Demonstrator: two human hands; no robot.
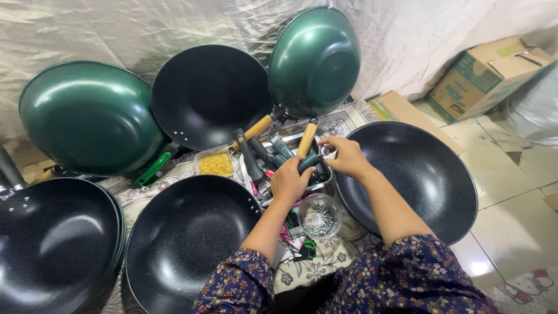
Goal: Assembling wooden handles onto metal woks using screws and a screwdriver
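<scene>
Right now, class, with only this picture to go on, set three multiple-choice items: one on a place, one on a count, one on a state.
1. Where does the small tub of yellow bits lie?
A. inside the right-hand wok
B. left of the metal tray of handles
C. on the cardboard box

2. How many woks show a green outside?
A. two
B. four
C. none

3. What is the left hand doing?
A. lying flat on the floor
B. holding a bowl
C. closed round a dark handle

Key:
1 B: the tub sits beside the metal tray, on its left.
2 A: one green wok leans at the left and another green wok at the top.
3 C: its fingers wrap a dark handle over the tray, with the right hand alongside.
</scene>
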